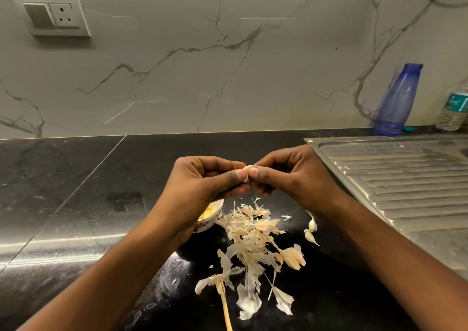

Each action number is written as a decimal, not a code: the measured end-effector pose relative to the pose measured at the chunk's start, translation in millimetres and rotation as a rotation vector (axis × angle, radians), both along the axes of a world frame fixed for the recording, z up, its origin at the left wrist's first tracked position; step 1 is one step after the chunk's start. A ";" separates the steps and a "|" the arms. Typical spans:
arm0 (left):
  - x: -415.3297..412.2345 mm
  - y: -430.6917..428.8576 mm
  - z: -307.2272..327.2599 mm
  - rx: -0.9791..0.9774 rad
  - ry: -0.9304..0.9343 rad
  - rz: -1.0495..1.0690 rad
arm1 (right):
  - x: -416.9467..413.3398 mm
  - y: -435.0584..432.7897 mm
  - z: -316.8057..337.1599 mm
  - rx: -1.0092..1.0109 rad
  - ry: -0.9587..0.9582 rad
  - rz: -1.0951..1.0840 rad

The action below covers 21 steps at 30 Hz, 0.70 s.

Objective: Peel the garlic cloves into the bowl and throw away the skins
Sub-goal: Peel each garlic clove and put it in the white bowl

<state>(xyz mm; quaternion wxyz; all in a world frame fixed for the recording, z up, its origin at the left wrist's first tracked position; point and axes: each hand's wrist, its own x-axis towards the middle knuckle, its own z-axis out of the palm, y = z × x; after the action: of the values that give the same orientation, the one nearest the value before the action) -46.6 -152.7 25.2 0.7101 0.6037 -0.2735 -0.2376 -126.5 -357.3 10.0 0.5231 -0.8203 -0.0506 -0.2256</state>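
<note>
My left hand and my right hand meet above the black counter, both pinching one garlic clove between thumbs and fingertips. Just below my left wrist sits a small white bowl, mostly hidden, with yellow peeled cloves showing inside. A loose heap of papery garlic skins spreads over the counter under my hands, with a dry stalk at its near end. Two unpeeled cloves lie to the right of the heap.
A steel sink drainboard runs along the right. A blue plastic bottle and a clear water bottle stand against the marble wall at the back right. A switch and socket plate is on the wall, upper left.
</note>
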 end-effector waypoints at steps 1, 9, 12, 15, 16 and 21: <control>-0.1 0.3 -0.1 0.002 -0.003 -0.001 | 0.0 -0.1 0.0 -0.001 0.003 0.000; -0.4 0.6 -0.9 0.014 -0.031 -0.013 | -1.5 1.8 0.9 -0.008 -0.010 0.015; -1.2 0.9 -0.7 0.009 -0.021 -0.024 | -1.5 3.5 0.3 -0.011 -0.040 -0.002; -0.5 0.4 -0.9 0.007 0.039 -0.038 | -2.0 5.9 0.3 -0.011 -0.063 -0.005; -0.2 -0.1 -0.6 0.000 0.076 -0.049 | -2.0 6.5 0.6 0.002 -0.073 -0.005; 1.1 -1.1 2.4 -0.058 0.309 -0.118 | -3.2 4.7 1.9 0.056 -0.070 0.010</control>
<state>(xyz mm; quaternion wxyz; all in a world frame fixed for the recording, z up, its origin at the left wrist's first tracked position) -45.4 -153.8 27.6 0.7456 0.5222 -0.2026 -0.3610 -129.6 -352.6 11.8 0.5450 -0.7966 -0.0669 -0.2528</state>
